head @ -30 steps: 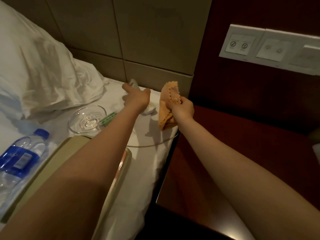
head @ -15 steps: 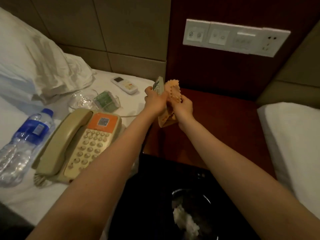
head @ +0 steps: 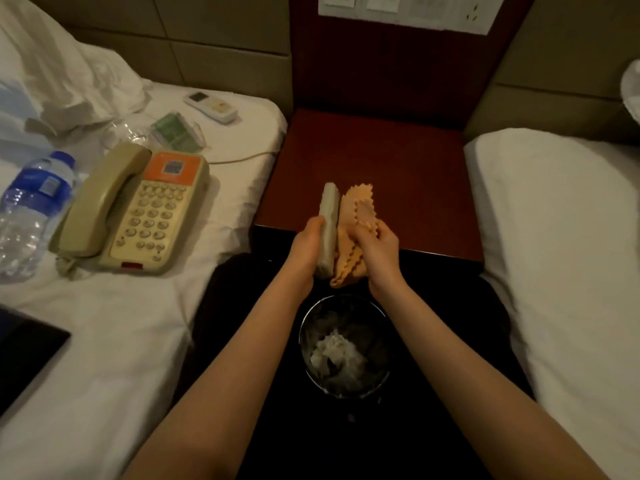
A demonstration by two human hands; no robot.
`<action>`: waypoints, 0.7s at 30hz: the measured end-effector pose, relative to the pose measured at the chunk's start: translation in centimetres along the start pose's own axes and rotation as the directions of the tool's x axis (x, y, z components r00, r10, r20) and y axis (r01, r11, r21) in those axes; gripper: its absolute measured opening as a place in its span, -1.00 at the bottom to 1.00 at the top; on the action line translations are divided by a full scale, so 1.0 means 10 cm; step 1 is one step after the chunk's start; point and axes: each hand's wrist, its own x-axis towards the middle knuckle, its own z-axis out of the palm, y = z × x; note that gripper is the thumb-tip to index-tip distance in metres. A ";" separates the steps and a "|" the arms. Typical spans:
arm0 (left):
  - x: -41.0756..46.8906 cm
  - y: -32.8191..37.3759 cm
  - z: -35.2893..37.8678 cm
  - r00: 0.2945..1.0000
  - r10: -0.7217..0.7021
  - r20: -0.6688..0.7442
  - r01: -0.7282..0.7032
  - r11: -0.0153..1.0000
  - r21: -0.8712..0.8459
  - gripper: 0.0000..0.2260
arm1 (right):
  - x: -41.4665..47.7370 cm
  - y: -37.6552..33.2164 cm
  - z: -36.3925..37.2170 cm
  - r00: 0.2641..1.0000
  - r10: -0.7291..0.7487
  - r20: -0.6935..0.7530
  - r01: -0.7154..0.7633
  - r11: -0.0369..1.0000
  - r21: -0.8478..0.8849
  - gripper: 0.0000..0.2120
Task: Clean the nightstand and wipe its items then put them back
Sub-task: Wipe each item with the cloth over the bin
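Nightstand [head: 381,161] dark red, left hand [head: 306,245] fingers clamped on remote [head: 329,216] (upright), right hand [head: 379,249] fingers pinching orange cloth [head: 349,211]

A pale grey remote [head: 329,230] stands on end in the left hand [head: 306,245]. A folded orange cloth [head: 349,237] with scalloped edges touches its right side and is held in the right hand [head: 377,247]. The dark red tabletop [head: 374,168] lies just beyond both hands. Well left of the hands, on the bed [head: 121,323], lie a beige phone [head: 138,209], a white remote [head: 211,106], a green card holder [head: 176,131] and a water bottle [head: 31,209].
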 end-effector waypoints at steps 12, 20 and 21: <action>-0.09 -0.56 0.08 0.987 -0.163 -0.004 0.161 0.981 -0.108 -0.71 | -0.15 0.41 -0.28 0.992 0.110 -0.061 -0.118 0.984 -0.135 -0.89; 0.03 -0.77 0.04 0.972 -0.216 0.092 0.227 0.965 -0.129 -0.64 | -0.12 0.49 -0.25 0.981 0.102 -0.164 -0.138 0.964 -0.227 -0.84; 0.05 -0.79 0.04 0.968 -0.222 0.112 0.236 0.963 -0.128 -0.66 | -0.13 0.50 -0.26 0.983 0.058 -0.175 -0.108 0.951 -0.288 -0.83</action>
